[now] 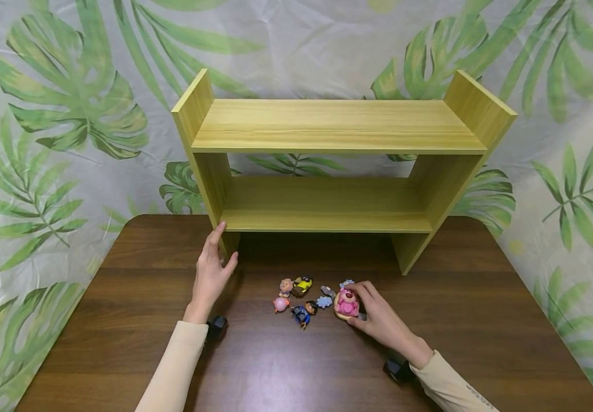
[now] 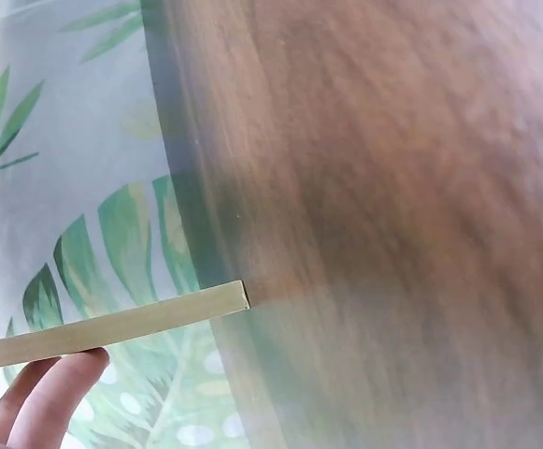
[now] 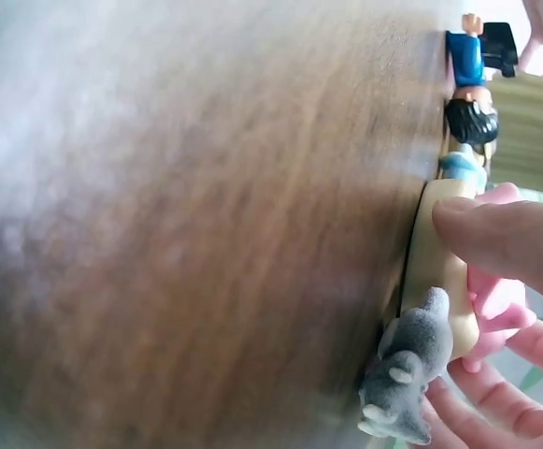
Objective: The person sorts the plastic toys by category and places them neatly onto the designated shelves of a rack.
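A right hand (image 1: 383, 321) pinches a pink bear (image 1: 348, 308); sideways slips might topple the grey figurine (image 3: 415, 351) at right (left hand (image 1: 212, 276) grips shelf (image 1: 337, 123)).

Looks pretty bright from the head cam, with whitish glare on the tabletop (image 1: 271, 369) and dark shadow under the shelf (image 1: 327, 125). Super blurry wood in both wrist views, hazy upper-left in the right.

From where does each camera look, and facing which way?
Head: worn on the head, looks forward and down at the shelf and pink figure; left hand and right hand show.
Left wrist: on that wrist, faces the shelf's panel edge; fingers show.
Right wrist: on that wrist, looks low across the table; both hands show partly.
Head and right wrist share the pink figure.
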`<state>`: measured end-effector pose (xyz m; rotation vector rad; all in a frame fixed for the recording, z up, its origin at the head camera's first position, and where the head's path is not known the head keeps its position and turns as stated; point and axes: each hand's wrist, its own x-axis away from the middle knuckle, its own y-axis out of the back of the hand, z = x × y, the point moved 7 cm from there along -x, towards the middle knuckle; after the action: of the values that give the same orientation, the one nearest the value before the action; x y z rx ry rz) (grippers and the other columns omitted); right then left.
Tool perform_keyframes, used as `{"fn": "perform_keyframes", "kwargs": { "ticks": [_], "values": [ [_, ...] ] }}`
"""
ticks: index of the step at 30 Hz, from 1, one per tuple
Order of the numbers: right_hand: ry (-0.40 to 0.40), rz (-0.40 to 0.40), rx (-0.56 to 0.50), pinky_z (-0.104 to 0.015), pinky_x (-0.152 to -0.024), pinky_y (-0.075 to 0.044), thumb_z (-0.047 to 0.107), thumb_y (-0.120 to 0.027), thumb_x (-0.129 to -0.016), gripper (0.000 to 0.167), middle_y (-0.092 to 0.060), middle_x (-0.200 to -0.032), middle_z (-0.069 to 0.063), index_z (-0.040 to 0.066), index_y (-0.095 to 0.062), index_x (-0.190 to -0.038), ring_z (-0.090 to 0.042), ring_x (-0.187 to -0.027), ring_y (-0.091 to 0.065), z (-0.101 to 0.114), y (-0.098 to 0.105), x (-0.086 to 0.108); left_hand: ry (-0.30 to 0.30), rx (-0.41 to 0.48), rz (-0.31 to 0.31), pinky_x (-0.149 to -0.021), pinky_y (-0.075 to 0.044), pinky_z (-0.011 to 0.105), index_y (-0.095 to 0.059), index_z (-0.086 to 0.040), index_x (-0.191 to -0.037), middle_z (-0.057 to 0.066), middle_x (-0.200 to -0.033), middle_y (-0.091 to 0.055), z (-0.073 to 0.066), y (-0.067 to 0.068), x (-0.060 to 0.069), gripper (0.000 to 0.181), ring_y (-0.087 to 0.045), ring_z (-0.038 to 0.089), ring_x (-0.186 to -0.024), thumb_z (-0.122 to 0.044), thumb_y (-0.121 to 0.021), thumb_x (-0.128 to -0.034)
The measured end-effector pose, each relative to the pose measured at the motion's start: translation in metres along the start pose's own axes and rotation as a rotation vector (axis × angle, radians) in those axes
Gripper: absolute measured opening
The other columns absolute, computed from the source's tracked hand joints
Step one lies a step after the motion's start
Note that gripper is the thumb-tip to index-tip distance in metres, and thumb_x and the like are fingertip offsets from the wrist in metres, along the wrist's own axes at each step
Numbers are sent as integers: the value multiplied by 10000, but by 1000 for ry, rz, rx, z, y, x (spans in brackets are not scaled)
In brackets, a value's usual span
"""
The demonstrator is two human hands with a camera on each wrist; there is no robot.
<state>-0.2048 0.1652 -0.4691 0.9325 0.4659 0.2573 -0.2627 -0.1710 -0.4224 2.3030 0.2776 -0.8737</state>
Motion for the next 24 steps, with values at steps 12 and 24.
{"fn": "perform_keyframes", "kwargs": {
  "ticks": [12,24],
  "values": [
    [42,-28,-33,-411,-827,-491,76,-870,-644,644,-532,-1077,-93,4,-528,-1185,-216,-957,-559,3,1,1,12,-11,-46,-587,-531,435,-297,-265,-1463,165,-1408,-426,3,-1,1,842,-555,356,-807,166,-612,-811],
    [131,-69,-92,-408,-865,-481,102,-878,-647,683,-558,-1115,-58,34,-511,-1218,-175,-1020,-543,22,20,-6,-13,-35,-64,-539,-505,388,-310,-271,-1459,168,-1379,-454,5,-1,1,865,-486,277,-631,202,-602,-796]
  ]
}}
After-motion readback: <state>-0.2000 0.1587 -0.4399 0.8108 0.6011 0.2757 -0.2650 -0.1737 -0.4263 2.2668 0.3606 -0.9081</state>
